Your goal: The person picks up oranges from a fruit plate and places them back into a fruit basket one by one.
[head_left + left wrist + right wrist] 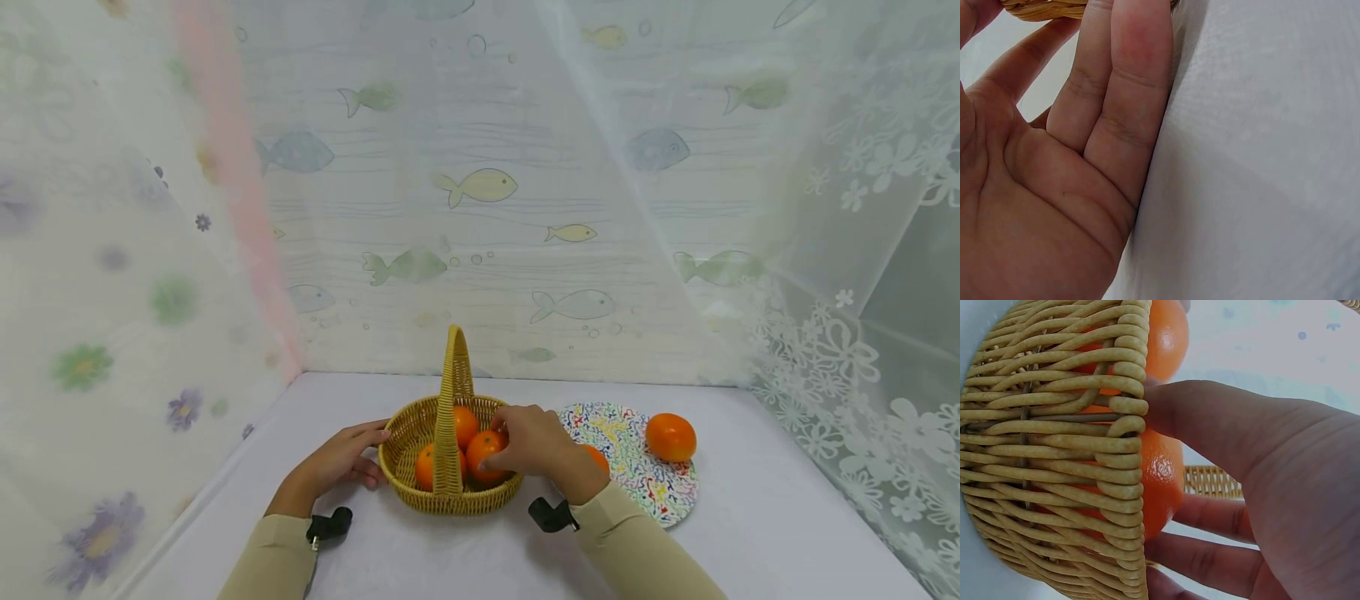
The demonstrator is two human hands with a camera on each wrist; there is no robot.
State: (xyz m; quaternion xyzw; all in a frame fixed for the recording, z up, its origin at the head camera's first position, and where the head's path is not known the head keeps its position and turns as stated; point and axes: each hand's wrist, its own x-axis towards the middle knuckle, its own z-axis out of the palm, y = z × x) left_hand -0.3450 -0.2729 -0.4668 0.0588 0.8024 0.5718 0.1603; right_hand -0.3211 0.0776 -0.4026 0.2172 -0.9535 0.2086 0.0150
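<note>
A wicker basket (pixel 420 500) with a tall arched handle stands on the table with oranges inside. My right hand (pixel 536 442) reaches over its right rim and grips an orange (pixel 483 450). In the right wrist view, that orange (pixel 1161 481) sits low against the wicker, between thumb and fingers. Two other oranges, a rear one (pixel 465 423) and a left one (pixel 425 468), lie beside it, partly behind the handle. At the left rim my left hand (pixel 341 458) holds the basket by the fingertips. Its lower fingers (pixel 1129 106) lie along the tabletop in the left wrist view.
A round plate with a colourful pattern (pixel 611 425) lies to the right of the basket. One orange (pixel 671 437) rests at its right edge; another orange (pixel 597 458) is partly hidden by my right wrist. A fish-print curtain (pixel 480 250) hangs behind the white table (pixel 450 558).
</note>
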